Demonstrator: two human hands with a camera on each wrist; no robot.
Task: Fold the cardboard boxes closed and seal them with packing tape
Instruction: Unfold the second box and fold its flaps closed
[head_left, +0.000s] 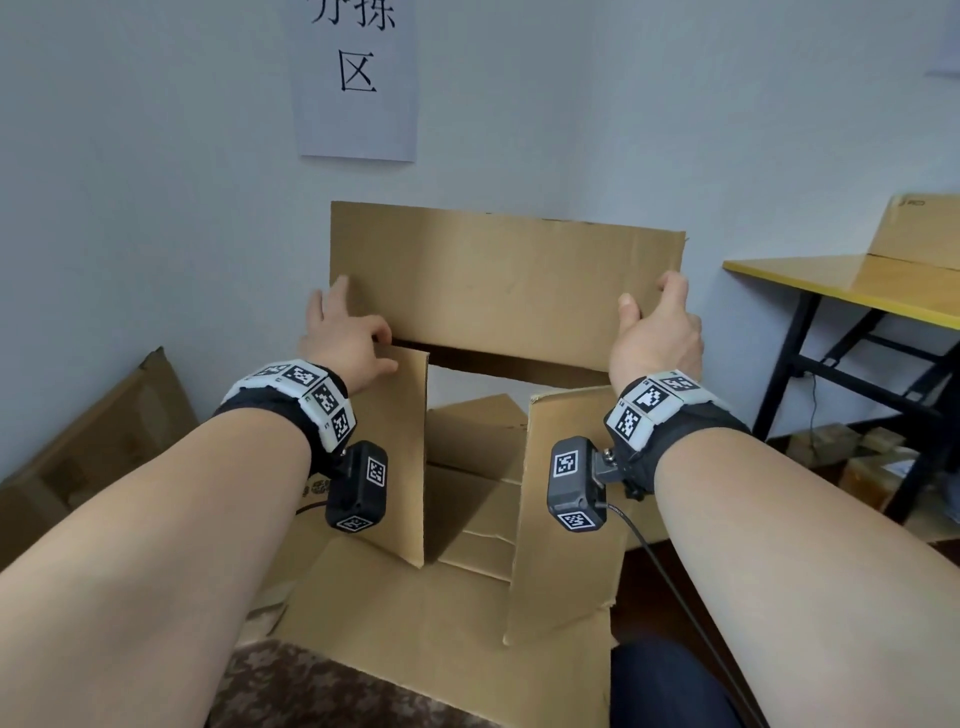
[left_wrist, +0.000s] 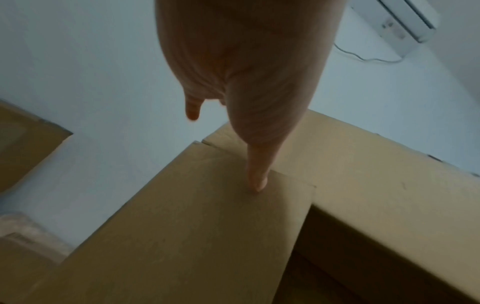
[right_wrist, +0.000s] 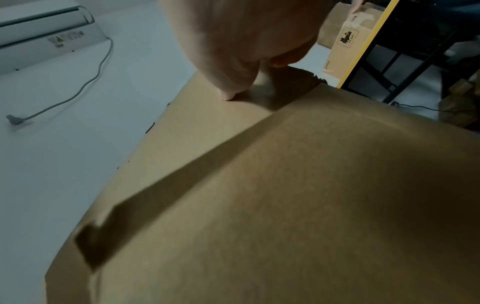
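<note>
A big brown cardboard box stands open in front of me in the head view. Its far flap stands upright. My left hand holds that flap's left edge, fingers behind it. The thumb presses on the left side flap, which leans inward. At the far flap's right edge my right hand grips with thumb in front and fingers behind; the thumb lies on the flap. The right side flap also leans inward. Smaller cardboard boxes lie inside.
A yellow-topped table with black legs stands to the right, a carton on it and boxes underneath. Flattened cardboard leans at the left wall. A paper sign hangs on the wall behind the box.
</note>
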